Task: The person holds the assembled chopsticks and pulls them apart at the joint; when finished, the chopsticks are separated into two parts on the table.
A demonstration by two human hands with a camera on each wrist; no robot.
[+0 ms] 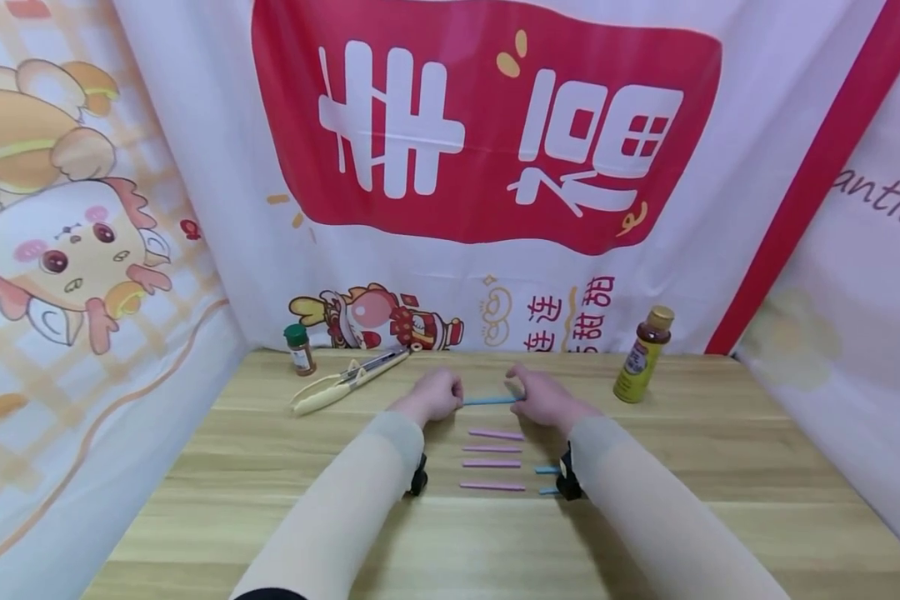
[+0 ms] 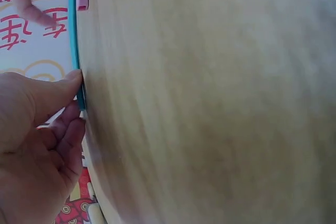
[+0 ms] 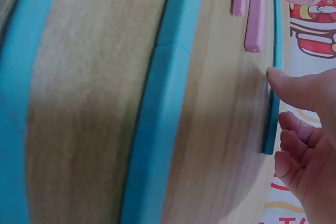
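Note:
Both hands are at a slim blue stick (image 1: 491,401) lying crosswise near the back of the table. My left hand (image 1: 438,393) pinches its left end between thumb and fingers, as the left wrist view shows up close. At the other end, my right hand (image 3: 310,129) has its thumb on the stick and the fingers bent along the far side. Several pink sticks (image 1: 492,464) lie in a row nearer to me, roughly parallel. Two more blue sticks (image 1: 547,470) are partly hidden by the right wrist; one (image 3: 163,108) shows a seam near its end.
Cream-handled tongs (image 1: 352,379) lie at the back left, beside a small green-capped shaker (image 1: 300,350). A yellow-labelled bottle (image 1: 642,357) with a gold cap stands at the back right. Printed cloth (image 1: 487,283) hangs behind the wooden table (image 1: 450,542).

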